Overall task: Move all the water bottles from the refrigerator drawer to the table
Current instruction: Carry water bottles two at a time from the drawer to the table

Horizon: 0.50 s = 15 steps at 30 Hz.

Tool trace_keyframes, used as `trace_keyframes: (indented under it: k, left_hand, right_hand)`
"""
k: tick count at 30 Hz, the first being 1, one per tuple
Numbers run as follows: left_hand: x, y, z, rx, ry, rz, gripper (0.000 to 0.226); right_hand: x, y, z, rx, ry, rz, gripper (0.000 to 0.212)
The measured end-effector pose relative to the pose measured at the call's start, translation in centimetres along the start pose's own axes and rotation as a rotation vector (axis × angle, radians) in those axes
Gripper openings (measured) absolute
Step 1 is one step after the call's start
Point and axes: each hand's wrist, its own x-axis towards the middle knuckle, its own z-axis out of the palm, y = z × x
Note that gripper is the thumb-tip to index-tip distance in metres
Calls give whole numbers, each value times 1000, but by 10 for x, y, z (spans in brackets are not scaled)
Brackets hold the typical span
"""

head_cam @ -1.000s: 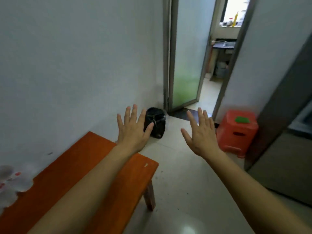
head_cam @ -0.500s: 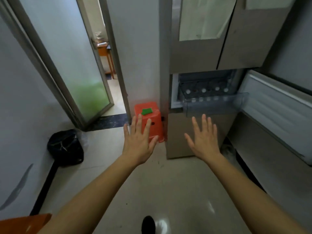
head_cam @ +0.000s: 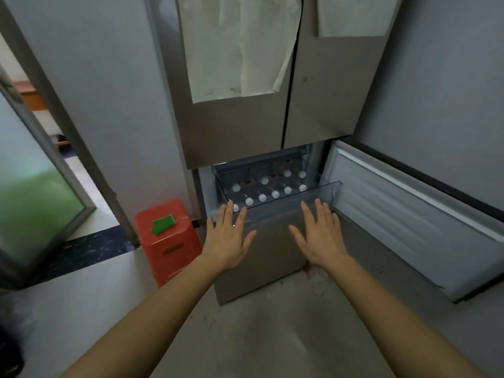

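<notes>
The refrigerator drawer (head_cam: 331,190), clear plastic, stands pulled out under the two upper doors. Several water bottles (head_cam: 275,193) stand upright in it; only their white caps show, in rows. My left hand (head_cam: 227,236) is spread flat, palm down, with its fingertips just in front of the drawer's left front corner. My right hand (head_cam: 319,236) is spread the same way below the drawer's front wall, right of centre. Neither hand touches a bottle or holds anything. The table is out of view.
The lower fridge door (head_cam: 414,222) hangs open to the right, its white inner side facing me. A red plastic stool (head_cam: 169,241) with a green patch stands left of the fridge. A frosted glass door (head_cam: 32,203) and doorway lie at far left. Bare floor is underfoot.
The view has swung from the orange table and wall round to the fridge, and I have come closer. Both open hands now reach up to the drawer front.
</notes>
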Motion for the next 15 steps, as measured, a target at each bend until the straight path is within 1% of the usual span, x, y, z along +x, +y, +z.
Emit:
trace_keyframes:
  k: [3, 8, 11, 13, 15]
  left_hand:
    - [50, 6, 10, -31, -59, 10, 72]
    - [123, 9, 36, -10, -140, 18, 71]
    - [166, 7, 51, -21, -146, -56, 70]
    - [207, 7, 67, -56, -158, -160, 67]
    - [211, 0, 68, -67, -140, -192, 65]
  right_hand:
    - [38, 17, 3, 21, -21, 24, 74]
    - [115, 39, 23, 38, -40, -23, 70]
    - [173, 47, 41, 52, -65, -109, 68]
    - [230, 57, 58, 83, -172, -165, 65]
    - [244, 51, 61, 96, -223, -204, 63]
